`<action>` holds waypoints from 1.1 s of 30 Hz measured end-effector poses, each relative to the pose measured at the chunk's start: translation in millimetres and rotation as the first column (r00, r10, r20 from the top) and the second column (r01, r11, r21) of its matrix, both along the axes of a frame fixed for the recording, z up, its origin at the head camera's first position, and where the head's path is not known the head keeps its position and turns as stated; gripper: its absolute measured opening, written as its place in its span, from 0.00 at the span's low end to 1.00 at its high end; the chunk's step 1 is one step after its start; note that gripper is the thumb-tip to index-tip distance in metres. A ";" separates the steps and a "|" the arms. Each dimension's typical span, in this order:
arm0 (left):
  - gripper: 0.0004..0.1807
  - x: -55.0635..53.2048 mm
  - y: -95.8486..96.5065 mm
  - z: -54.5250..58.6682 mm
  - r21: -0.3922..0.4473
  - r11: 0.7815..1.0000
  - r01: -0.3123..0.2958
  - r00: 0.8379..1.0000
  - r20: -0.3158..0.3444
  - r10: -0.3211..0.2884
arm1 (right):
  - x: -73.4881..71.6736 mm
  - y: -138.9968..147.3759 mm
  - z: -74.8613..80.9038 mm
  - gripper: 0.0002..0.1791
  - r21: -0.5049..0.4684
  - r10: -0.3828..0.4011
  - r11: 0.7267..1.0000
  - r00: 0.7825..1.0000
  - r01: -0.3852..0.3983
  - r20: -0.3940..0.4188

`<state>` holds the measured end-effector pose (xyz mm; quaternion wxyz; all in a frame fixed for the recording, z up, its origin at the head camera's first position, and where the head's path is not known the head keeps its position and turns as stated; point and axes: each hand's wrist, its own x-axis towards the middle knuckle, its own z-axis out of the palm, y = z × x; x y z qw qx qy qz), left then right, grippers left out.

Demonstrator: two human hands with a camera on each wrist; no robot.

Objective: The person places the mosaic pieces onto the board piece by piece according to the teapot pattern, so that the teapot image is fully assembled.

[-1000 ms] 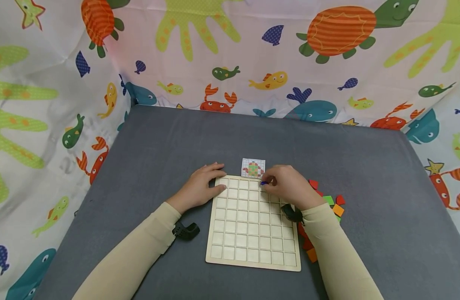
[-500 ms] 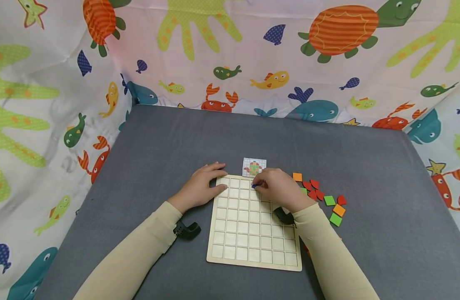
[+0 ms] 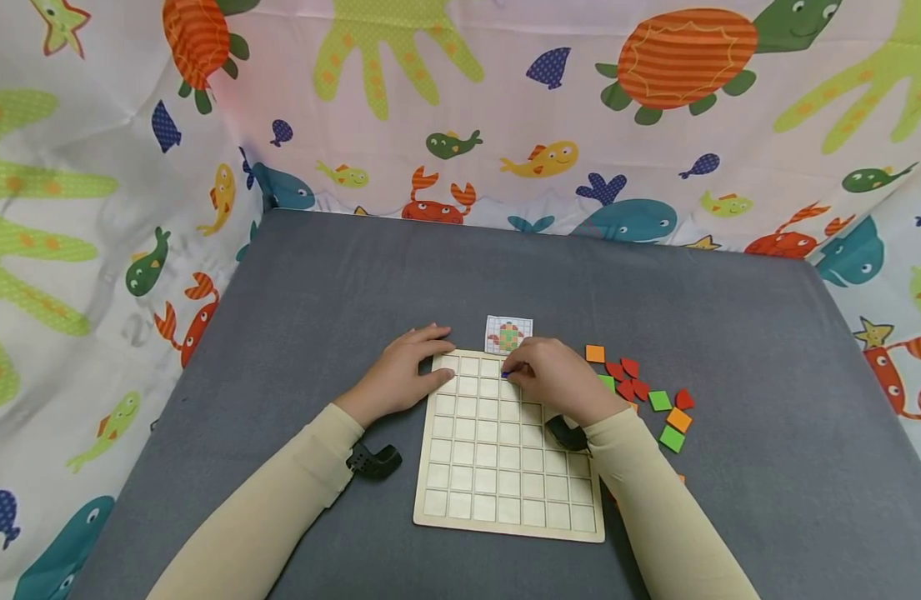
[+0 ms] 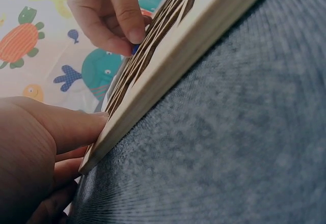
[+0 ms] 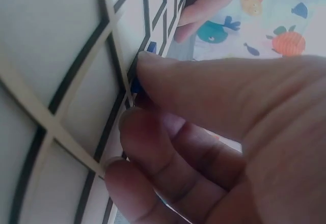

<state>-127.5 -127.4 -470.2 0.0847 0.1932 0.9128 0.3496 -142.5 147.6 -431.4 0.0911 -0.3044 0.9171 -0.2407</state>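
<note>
A wooden grid board [image 3: 498, 454] with square cells lies flat on the grey table. My left hand [image 3: 404, 372] holds its far left corner, the thumb [image 4: 81, 130] on the rim and the fingers around the corner edge. Over the board's far row of cells, my right hand [image 3: 558, 377] pinches a small dark blue piece [image 3: 506, 375] between thumb and fingertips. In the right wrist view the blue piece [image 5: 136, 85] sits right at a cell, mostly covered by the thumb.
A small picture card [image 3: 508, 333] with a coloured grid pattern lies beyond the board's far edge. To the right are loose red pieces [image 3: 631, 389], green squares [image 3: 672, 438] and orange squares [image 3: 595, 354]. A printed fabric screen [image 3: 445, 83] surrounds the table.
My right hand has moved left along the board's far row with the blue piece, uncovering more loose pieces, and has nearly stopped. The left hand stays at the corner.
</note>
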 end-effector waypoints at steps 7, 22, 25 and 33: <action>0.25 -0.4 -0.2 -1.7 0.005 1.000 0.001 1.000 -0.013 -0.001 | 1.6 0.7 1.0 0.06 0.004 -0.009 1.000 1.000 0.009 0.008; 0.26 -1.7 -0.1 -4.8 0.006 1.000 0.005 1.000 -0.013 -0.005 | -6.8 40.7 14.3 0.08 -0.023 -0.169 0.985 0.980 0.173 0.108; 0.26 -1.5 -0.1 -4.0 0.003 1.000 0.004 1.000 -0.007 -0.004 | -9.6 53.7 16.6 0.09 -0.017 -0.208 0.977 0.970 0.212 0.128; 0.25 -0.4 0.9 -1.8 0.005 1.000 0.011 1.000 -0.013 -0.011 | -16.3 83.5 18.8 0.11 0.019 -0.301 0.953 0.945 0.302 0.128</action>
